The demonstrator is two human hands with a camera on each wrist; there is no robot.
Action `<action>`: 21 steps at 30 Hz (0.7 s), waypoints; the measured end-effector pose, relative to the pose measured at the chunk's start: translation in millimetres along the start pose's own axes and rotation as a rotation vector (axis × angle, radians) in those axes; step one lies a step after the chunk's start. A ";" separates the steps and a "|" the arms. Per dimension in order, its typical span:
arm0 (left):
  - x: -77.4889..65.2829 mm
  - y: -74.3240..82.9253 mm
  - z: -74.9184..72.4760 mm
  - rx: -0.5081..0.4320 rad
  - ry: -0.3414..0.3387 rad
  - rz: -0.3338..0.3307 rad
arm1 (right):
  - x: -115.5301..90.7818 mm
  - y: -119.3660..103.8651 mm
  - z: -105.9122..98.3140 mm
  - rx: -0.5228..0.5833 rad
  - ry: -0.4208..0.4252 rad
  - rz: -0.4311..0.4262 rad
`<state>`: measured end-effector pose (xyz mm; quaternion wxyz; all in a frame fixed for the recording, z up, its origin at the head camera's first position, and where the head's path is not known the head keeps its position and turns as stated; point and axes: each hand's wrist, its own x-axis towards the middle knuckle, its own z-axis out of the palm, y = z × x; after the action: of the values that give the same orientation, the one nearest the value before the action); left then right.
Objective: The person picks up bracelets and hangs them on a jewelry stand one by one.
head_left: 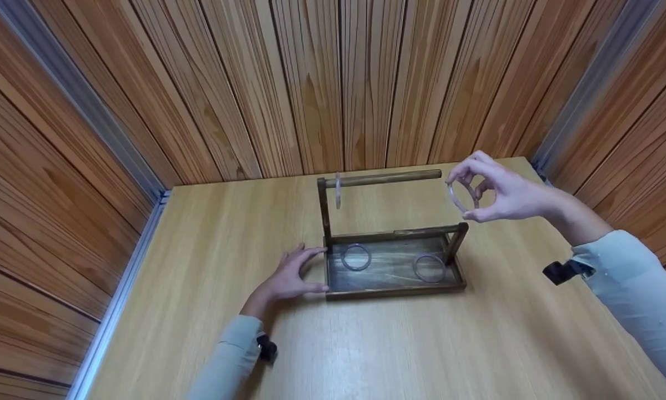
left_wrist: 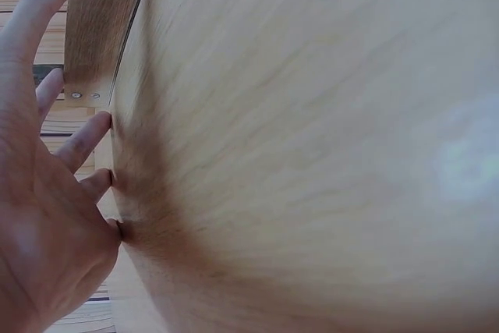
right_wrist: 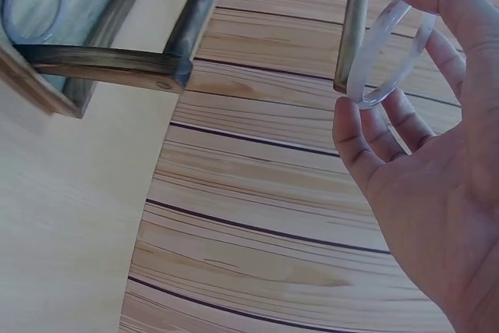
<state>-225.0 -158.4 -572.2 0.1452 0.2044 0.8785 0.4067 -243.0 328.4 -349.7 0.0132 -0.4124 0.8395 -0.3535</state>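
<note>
A dark wooden bangle stand has a tray (head_left: 394,293) as its base, with an upper bar (head_left: 394,178) on a tall left post. My right hand (head_left: 502,191) pinches a pale translucent bangle (head_left: 452,199) between thumb and fingers, just off the free right end of that bar. In the right wrist view the held bangle (right_wrist: 373,48) overlaps the bar's end. Another bangle (head_left: 338,194) hangs near the tall post. Two more, a left bangle (head_left: 356,270) and a right bangle (head_left: 430,281), lie in the tray. My left hand (head_left: 289,278) touches the tray's left end with extended thumb and forefinger.
A lower bar (head_left: 394,233) runs along the tray's back to a short right post (head_left: 456,244). The stand rests on a light wooden table (head_left: 227,250). Wood-plank walls (head_left: 310,83) rise behind and at both sides, with metal strips at the corners.
</note>
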 end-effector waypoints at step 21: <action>1.0 1.1 -1.0 -0.002 -0.008 0.002 | 18.1 31.1 -4.7 0.166 0.150 0.061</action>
<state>-226.0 -158.0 -570.8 0.1486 0.2065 0.8772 0.4071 -277.7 331.2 -360.2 -0.0047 -0.3567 0.8181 -0.4511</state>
